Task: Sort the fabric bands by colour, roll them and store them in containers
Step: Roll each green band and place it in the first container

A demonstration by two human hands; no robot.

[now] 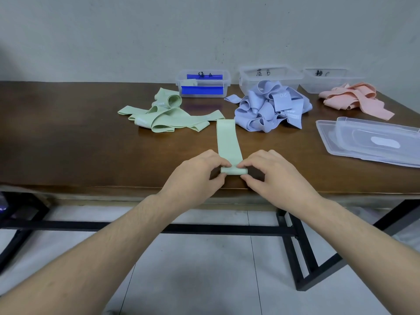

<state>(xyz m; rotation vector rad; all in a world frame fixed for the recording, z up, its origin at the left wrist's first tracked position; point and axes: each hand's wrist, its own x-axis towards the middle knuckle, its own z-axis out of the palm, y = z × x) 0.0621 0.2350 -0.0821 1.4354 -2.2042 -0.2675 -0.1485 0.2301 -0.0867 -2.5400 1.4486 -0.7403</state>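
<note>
Green band [228,142]: flat on bench [91,144], long axis running away from both grips; left hand [195,176] and right hand [272,176] pinch its rolled near end.

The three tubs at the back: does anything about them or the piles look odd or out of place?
Nothing is spilled or damaged. The one oddity: the left tub has blue-handled clips, and a rolled green band sits inside; the other two tubs look empty. Lids lie loose at right.
</note>
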